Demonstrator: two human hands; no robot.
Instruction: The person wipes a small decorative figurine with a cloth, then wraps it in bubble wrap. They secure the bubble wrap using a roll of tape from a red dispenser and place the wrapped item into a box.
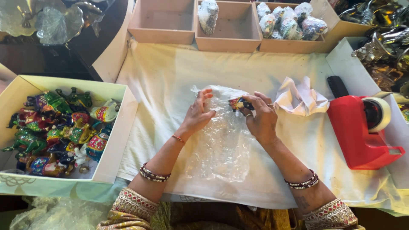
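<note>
Head view: right hand holds figurine.

A small painted figurine, dark with red and yellow, is being held at the twelve o'clock end of a crinkled clear plastic sheet being spread flat on the worktop.

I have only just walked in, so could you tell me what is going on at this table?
A person sits at a cloth-covered table. Their right hand holds a small painted figurine at the top of a clear bubble wrap sheet, while the left hand presses on the sheet. A box of painted figurines sits left, wrapped bundles fill a tray beyond, and a red tape dispenser stands right.
</note>
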